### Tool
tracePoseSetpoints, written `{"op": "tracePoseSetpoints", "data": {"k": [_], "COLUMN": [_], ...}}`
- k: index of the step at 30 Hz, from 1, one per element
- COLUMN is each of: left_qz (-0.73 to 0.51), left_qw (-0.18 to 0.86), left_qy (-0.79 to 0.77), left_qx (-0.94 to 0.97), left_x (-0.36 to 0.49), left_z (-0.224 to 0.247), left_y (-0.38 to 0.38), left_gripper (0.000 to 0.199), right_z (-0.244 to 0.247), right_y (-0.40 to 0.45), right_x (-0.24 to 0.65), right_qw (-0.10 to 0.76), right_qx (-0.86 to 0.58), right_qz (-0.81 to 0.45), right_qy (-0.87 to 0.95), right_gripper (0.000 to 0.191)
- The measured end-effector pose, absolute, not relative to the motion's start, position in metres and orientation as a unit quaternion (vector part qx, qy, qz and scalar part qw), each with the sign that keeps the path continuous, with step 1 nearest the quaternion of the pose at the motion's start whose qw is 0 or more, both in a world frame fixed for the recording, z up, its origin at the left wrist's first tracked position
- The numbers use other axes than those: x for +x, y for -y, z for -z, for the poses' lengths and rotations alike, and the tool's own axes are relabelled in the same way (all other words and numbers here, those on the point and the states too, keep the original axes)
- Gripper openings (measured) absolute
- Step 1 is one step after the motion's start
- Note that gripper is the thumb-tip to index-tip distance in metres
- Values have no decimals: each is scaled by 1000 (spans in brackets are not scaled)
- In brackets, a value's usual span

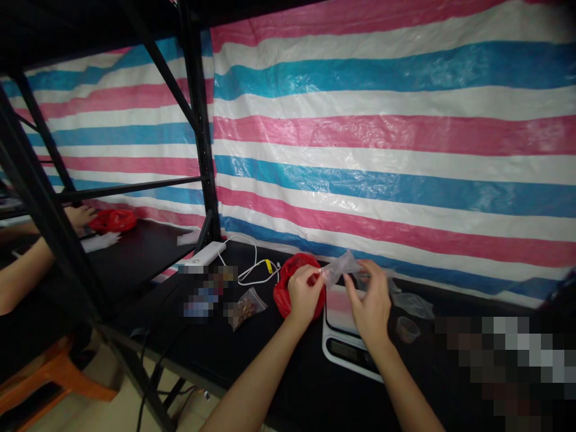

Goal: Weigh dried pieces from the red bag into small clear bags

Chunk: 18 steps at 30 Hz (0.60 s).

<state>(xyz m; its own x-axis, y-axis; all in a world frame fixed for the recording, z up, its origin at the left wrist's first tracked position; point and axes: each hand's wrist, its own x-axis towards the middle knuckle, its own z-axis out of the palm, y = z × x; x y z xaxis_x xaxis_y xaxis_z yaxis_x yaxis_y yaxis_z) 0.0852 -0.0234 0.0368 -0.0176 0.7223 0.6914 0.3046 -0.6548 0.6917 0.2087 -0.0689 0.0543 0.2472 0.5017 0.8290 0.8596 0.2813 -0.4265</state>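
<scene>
The left hand (306, 294) and right hand (369, 306) are close but not touching, both raised over the black tabletop (180, 342). Between them, a crumpled clear plastic bag (339, 270) is pinched at the left hand's fingertips and seems to be gripped at its far side by the right hand's fingers (362, 282), though they partly hide it. The left hand also covers much of a red plastic bag (281, 294), so its opening and contents can't be made out.

The right wrist partly blocks a white digital scale (346, 345) below the hands, and its display is too dim to read. Right of the right hand lie a second clear bag (414, 306) and a small clear cup (407, 330). Left of the left hand are a small bag of brown pieces (245, 307), a white power bank (207, 253) and a white cable (254, 270) with a yellow tag (269, 266); a pixelated patch (207, 291) hides whatever lies beside them, and another (504, 360) covers the lower right corner. Beyond a black rack upright (198, 120), another person's hand (80, 216) sits near a second red bag (112, 220).
</scene>
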Motion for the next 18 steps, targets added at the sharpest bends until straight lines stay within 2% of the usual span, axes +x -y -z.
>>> {"op": "tracePoseSetpoints", "data": {"k": [3,6,12,15,18], "left_qz": [-599,-592,-616,-621,-553], "left_qw": [146,152,151,54,-54], "left_qy": [-370,-346,-331,-347,-262], "left_qx": [695,712,698,701,789], "left_x": [86,89,93,88,81], "left_z": [-33,-30,-28,-27,-34], "left_y": [29,32,33,36,40], "left_gripper": [10,10,9,12,28], "right_z": [-51,-47,-49,-53,-55], "right_y": [70,68,70,73,72], "right_x": [195,192,212,216,217], "right_qw": [458,421,432,457,509], "right_qx": [-511,-528,-545,-574,-601], "right_qz": [150,146,162,155,69], "right_qy": [712,723,700,661,612], "right_gripper": [40,39,36,34,30]}}
